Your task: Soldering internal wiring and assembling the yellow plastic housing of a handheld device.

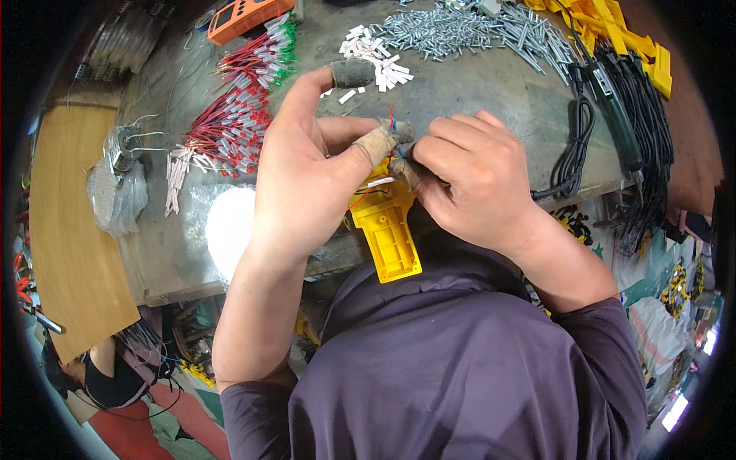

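A yellow plastic housing [392, 239] with an open, ribbed inside hangs below my hands at the table's near edge, tilted toward me. Thin red and blue wires [393, 121] rise from its upper end. With taped thumb and finger, my left hand [300, 165] pinches these wires; its covered index finger is raised away. My right hand [477, 165] is closed close beside it, the thumb and fingertips pressed together at a blue wire end. The fingers hide the housing's upper part and the exact grip on the wires.
Beyond my hands lie white sleeve pieces [387, 67], a heap of screws [441, 32] and yellow plastic parts [609, 27]. Bundled red-wired components [230, 126] lie left, below an orange meter [249, 17]. Rightward are a corded dark-handled tool [617, 115] and black cables [640, 146]. Another person [115, 376] is lower left.
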Available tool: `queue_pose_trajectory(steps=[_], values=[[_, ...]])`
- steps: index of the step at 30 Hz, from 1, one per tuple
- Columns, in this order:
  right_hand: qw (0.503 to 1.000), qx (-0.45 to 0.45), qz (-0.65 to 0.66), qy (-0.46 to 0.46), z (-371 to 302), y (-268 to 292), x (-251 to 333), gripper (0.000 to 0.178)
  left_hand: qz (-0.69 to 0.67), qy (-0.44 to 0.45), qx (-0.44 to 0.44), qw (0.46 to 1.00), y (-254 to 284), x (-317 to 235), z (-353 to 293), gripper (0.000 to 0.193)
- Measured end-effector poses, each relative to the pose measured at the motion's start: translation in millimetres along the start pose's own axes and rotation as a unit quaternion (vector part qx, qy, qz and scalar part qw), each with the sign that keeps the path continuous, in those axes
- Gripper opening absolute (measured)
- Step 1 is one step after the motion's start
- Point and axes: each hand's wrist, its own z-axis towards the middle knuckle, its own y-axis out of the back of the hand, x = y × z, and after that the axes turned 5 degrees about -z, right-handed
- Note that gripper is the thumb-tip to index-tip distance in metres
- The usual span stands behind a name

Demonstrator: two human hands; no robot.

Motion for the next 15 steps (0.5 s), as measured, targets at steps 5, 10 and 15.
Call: queue_pose_trajectory(steps=[5, 10, 15], values=[[1.0, 0.019, 0.01, -0.02, -1, 2, 4, 0.017, -0.014, -0.018, 0.016, 1.0, -3, -2, -2, 0.059], [0.99, 0.079, 0.111, -0.032, 7, 27, -9, 0.026, 0.131, -0.117, -0.007, 0.984, -3, 3, -6, 0.052], [0.986, 0.053, 0.091, 0.131, 30, 49, -24, 0.041, 0.36, -0.2, 0.032, 0.911, -7, -10, -18, 0.057]])
